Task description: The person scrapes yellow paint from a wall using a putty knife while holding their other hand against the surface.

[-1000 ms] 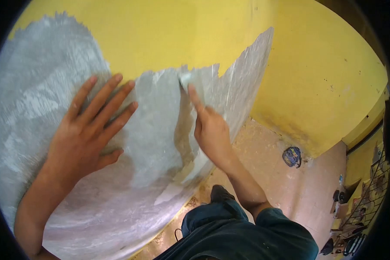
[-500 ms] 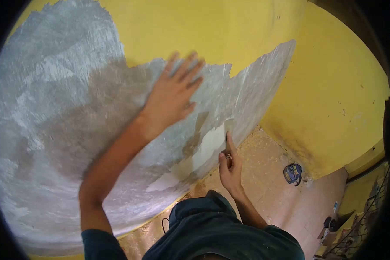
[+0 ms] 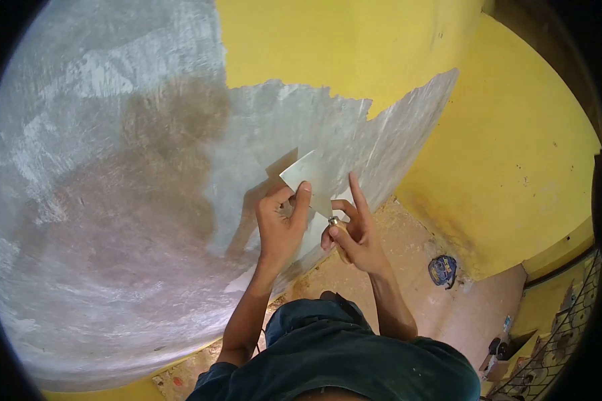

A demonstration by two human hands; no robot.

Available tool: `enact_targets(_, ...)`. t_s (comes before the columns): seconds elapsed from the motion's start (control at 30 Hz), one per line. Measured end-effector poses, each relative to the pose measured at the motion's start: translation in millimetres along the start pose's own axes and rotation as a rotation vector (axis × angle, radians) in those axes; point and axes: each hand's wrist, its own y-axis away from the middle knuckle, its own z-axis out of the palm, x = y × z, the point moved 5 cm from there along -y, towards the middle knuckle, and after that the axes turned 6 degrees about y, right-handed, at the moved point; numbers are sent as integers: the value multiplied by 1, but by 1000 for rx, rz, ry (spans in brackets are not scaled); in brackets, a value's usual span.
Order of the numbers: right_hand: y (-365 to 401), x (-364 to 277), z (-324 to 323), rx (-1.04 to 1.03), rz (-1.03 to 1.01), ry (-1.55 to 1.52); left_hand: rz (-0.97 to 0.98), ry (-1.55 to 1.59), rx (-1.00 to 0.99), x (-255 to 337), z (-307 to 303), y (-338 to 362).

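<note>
Between the left hand (image 3: pixel 282 224) and the right hand (image 3: pixel 360 237), a scraper (image 3: pixel 304 175) is being held up, its blade slanting toward the upper left of the fingers. Change from the previous frame: the left hand, then spread open over the grey wall (image 3: pixel 174 167), is now pinching the blade's left edge between thumb and curled fingers. The right thumb and bent fingers are gripping the handle (image 3: pixel 343 252) near its metal collar, while the index finger is pointing up, apart from the blade. Obscured: the blade is covering some left fingertips; the right hand is hiding part of the handle. Beyond the right fingers, a blue object (image 3: pixel 442 271) is lying on the floor (image 3: pixel 418 234), too small to identify. Cut off: the wall, at the view's rim. Count: two hands, one scraper, one blue object.
</note>
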Motion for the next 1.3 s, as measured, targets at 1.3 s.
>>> enact_targets(1.3, -59, -29, -4, 208, -55, 316, 196, -233, 125, 37, 44, -79)
